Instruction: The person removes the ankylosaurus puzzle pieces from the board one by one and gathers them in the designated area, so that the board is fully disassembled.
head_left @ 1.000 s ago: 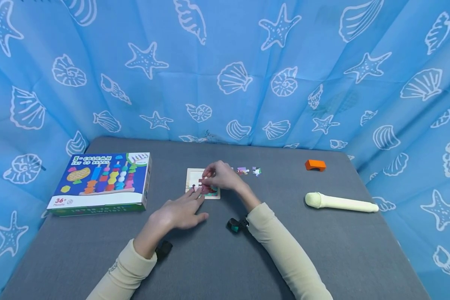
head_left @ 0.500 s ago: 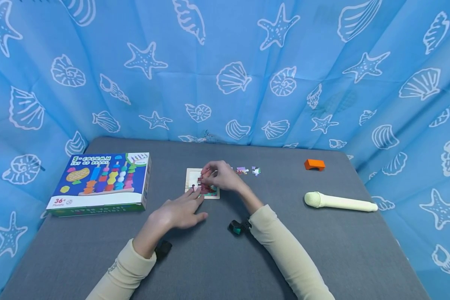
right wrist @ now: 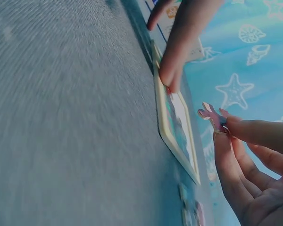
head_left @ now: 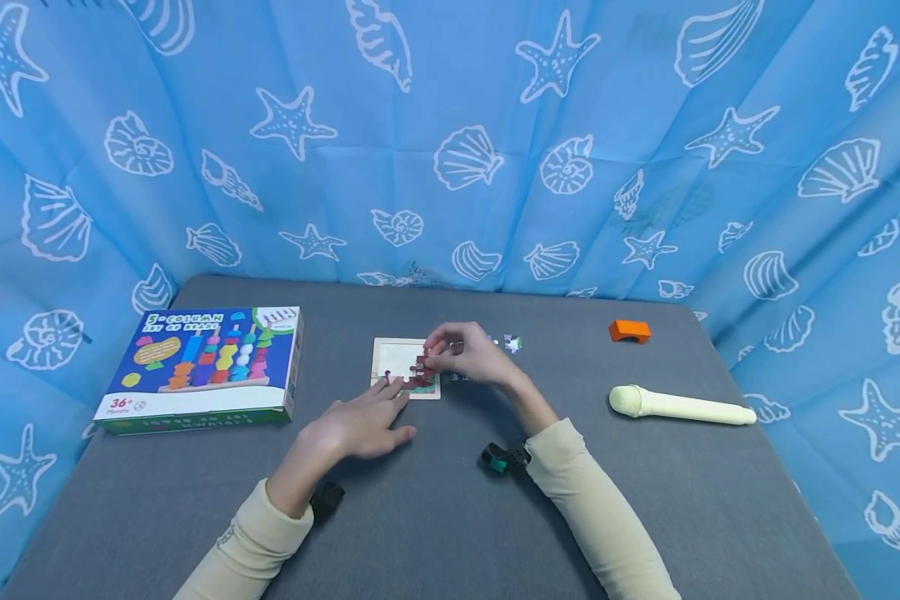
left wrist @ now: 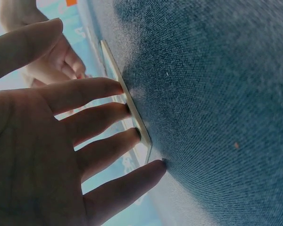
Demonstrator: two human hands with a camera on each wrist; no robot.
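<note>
A small square wooden puzzle tray [head_left: 377, 357] lies on the grey table, with reddish-brown and green pieces [head_left: 423, 383] along its lower part and pale bare board above them. My left hand [head_left: 360, 423] rests on the tray's near left edge, fingers spread and nearly straight; in the left wrist view its fingertips touch the rim. Between thumb and fingers my right hand [head_left: 471, 354] pinches a reddish jigsaw piece [right wrist: 214, 117], held just above the tray's right side. Part of the tray's near edge is hidden by the left fingers.
Loose jigsaw pieces [head_left: 513, 343] lie right of the tray, partly behind the right hand. A bead-set box [head_left: 202, 367] stands at the left. To the right are an orange arch block [head_left: 630, 331] and a pale green microphone-shaped object [head_left: 682, 405]. A blue shell-print curtain [head_left: 420, 183] hangs behind.
My right hand has shifted right over the tray with the jigsaw piece, uncovering more of the pale board. The left hand stays in place.
</note>
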